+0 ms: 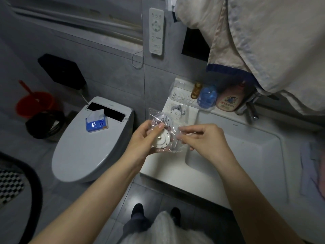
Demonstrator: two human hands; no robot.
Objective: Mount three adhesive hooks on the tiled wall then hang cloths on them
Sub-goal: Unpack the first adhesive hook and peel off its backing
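A clear plastic packet point(173, 128) with a round white adhesive hook point(162, 140) inside is held in front of me, over the left corner of the sink. My left hand point(146, 138) grips the packet from the left, thumb on top of it. My right hand point(204, 138) pinches the packet's right edge. Another packaged white hook point(175, 112) lies on the white sink counter point(175, 166) behind my hands. The grey tiled wall point(112, 71) rises behind the toilet. A cream cloth with blue trim point(246, 41) hangs at the top right.
A closed toilet point(84, 152) with a blue tissue pack point(95, 123) stands to the left. A remote panel point(156, 30) is fixed on the wall. Bottles point(226, 100) and a tap point(250, 108) crowd the back of the sink. On the floor at far left are a red bucket point(35, 103) and a black bin point(44, 124).
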